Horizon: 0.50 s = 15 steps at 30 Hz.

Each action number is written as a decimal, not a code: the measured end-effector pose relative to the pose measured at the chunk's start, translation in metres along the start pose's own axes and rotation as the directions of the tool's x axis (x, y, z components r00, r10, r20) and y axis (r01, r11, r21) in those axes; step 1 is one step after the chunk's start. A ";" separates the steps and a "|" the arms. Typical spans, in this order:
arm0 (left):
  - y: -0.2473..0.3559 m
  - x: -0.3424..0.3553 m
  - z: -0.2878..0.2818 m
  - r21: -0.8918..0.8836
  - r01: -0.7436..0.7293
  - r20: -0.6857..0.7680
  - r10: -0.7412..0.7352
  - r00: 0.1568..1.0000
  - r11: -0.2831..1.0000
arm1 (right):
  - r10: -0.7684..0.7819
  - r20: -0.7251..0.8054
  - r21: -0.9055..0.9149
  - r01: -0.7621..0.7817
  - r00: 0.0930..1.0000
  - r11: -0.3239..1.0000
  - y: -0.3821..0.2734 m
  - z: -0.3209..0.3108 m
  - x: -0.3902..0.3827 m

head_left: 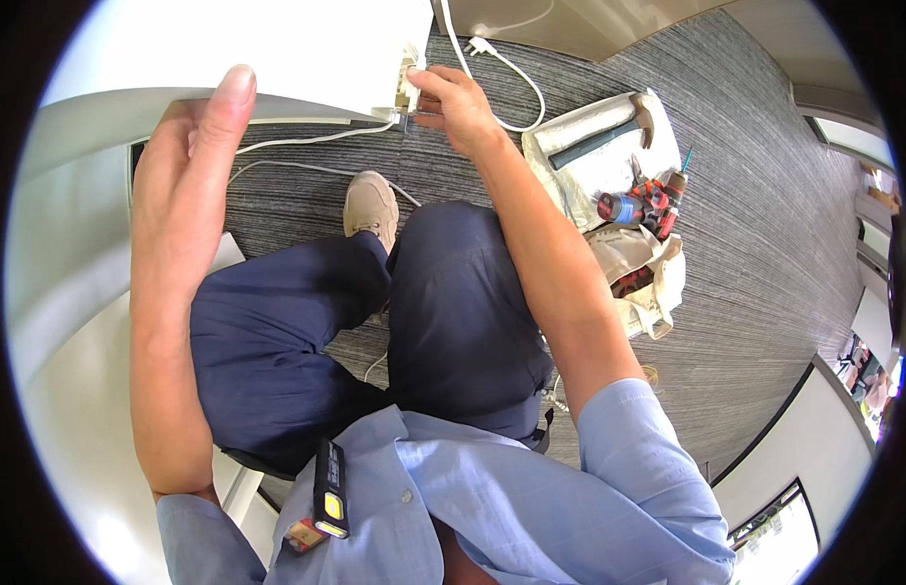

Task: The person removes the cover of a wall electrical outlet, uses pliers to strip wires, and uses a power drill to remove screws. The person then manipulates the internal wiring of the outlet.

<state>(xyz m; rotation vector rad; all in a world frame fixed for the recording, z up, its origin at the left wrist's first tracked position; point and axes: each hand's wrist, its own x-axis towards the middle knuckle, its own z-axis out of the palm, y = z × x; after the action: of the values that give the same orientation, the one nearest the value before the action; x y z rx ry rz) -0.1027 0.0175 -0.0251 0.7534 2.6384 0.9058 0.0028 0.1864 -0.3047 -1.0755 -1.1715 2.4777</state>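
A large white appliance casing (pixel 277 44) fills the upper left. My left hand (pixel 190 166) grips its near edge, thumb up along the front and fingers curled behind, where they are partly hidden. At the casing's right end there is an opening with a cream plastic fitting (pixel 406 93). The thumb and fingers of my right hand (pixel 458 109) close in on this fitting; what lies between them is too small to make out. A white cable (pixel 316 138) runs from just below the fitting across the floor to the left.
A white plug (pixel 481 46) on a looped cord lies beyond my right hand. Right of my knee, a hammer (pixel 599 141) rests on a pale sheet (pixel 560 185), beside a red-and-black power drill (pixel 667 205) and a cream tool bag (pixel 657 292). A lit work light (pixel 330 492) hangs on my shirt.
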 end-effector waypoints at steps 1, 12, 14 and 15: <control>-0.001 0.000 -0.002 0.008 -0.002 0.015 0.002 1.000 1.000 | 0.004 0.015 0.037 -0.004 1.000 0.999 0.003 -0.002 0.002; -0.003 -0.003 -0.002 -0.048 0.021 0.059 -0.018 0.998 0.999 | -0.095 0.138 0.302 0.050 0.986 0.952 0.031 -0.023 0.017; -0.004 -0.002 0.000 -0.077 0.003 0.072 0.002 0.997 0.997 | -0.101 0.144 0.313 0.052 0.984 0.948 0.035 -0.026 0.020; -0.005 -0.002 0.000 -0.085 -0.030 0.084 0.037 0.996 0.996 | -0.109 0.147 0.321 0.057 0.983 0.945 0.036 -0.027 0.022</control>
<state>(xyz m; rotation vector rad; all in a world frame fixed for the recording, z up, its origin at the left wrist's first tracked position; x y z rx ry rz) -0.1031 0.0134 -0.0282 0.7995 2.5048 0.9641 0.0102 0.1883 -0.3543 -0.7337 -0.7971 2.6086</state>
